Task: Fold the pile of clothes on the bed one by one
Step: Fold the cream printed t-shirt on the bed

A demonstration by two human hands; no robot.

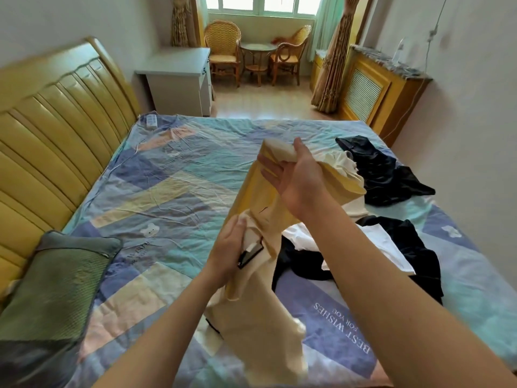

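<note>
A cream-yellow garment (260, 197) hangs in the air above the bed (167, 191), its lower part trailing down onto the sheet. My right hand (293, 175) grips its upper end, thumb over the bunched cloth. Lower down, my left hand (229, 247) pinches the same garment near a black-and-white label. To the right lies the pile of clothes (386, 242), a heap of black and white pieces, with another black garment (383, 169) and a cream piece (344, 161) behind it.
A green pillow (56, 281) rests at the left by the yellow headboard (50, 130). A white remote (151, 120) lies at the bed's far corner. Beyond stand a grey desk (179, 79), wicker chairs (223, 49) and a small table. A wall runs along the right.
</note>
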